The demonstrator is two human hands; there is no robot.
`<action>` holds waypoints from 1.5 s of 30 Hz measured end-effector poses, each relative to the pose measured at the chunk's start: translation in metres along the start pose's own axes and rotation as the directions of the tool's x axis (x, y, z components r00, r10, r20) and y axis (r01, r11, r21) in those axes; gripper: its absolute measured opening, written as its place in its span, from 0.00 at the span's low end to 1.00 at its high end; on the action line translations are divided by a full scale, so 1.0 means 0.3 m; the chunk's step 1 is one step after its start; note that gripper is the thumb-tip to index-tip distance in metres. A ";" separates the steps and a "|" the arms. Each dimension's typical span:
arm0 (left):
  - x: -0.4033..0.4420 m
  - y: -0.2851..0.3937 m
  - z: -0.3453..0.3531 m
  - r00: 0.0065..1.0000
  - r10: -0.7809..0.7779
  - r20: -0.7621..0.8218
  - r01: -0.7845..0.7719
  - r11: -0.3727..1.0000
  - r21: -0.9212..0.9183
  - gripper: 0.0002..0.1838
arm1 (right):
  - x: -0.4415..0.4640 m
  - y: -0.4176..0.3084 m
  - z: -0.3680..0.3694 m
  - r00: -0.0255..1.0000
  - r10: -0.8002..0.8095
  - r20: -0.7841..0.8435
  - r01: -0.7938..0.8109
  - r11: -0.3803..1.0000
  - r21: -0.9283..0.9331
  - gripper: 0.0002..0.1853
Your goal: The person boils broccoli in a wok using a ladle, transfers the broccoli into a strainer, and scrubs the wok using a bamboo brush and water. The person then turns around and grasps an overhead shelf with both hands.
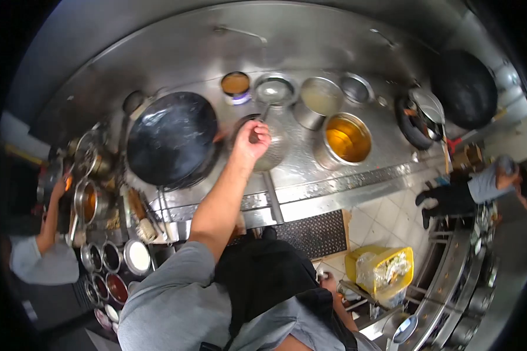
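Your left hand [253, 140] is out over the stainless-steel range [386, 143], fingers curled narrow, apparently round the handle of a ladle [266, 111]; blur there, so the exact grip is hard to read. The ladle's bowl end sits within the rim of the round metal pan [296, 89] at the back. Progress, as judged: handle taken, bowl not yet clear of the pan, nothing being poured; can't tell whether anything has been scooped. The black wok [173, 140], left of your forearm, shows dark metal with a glossy patch, so no cooking stage can be read from it. A long-handled strainer [278, 151] lies just beside your hand, its handle pointing back at you. To its right stand a pot of amber liquid [328, 157] and, behind that, a pot of cloudy liquid [309, 120]. Your right hand [328, 283] is low by your side, near the yellow bin [409, 268]; can't tell if it's holding anything.
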State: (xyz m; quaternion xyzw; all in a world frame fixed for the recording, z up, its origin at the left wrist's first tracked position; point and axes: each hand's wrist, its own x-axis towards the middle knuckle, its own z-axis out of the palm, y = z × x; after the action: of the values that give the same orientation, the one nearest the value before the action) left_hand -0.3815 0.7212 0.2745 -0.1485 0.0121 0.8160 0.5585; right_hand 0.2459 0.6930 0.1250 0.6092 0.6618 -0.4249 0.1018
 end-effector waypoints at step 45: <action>-1.592 0.470 -0.199 0.907 0.321 -0.273 -0.124 0.822 0.556 0.26 | -0.371 -2.037 0.587 0.462 -0.878 0.127 0.862 0.411 -0.296 0.37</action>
State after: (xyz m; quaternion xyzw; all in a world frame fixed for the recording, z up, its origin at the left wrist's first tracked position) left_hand -0.3382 0.2235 0.3192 -0.1319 0.3531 0.8010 0.4650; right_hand -0.3408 0.5552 0.3566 0.1622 0.9423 -0.2881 -0.0521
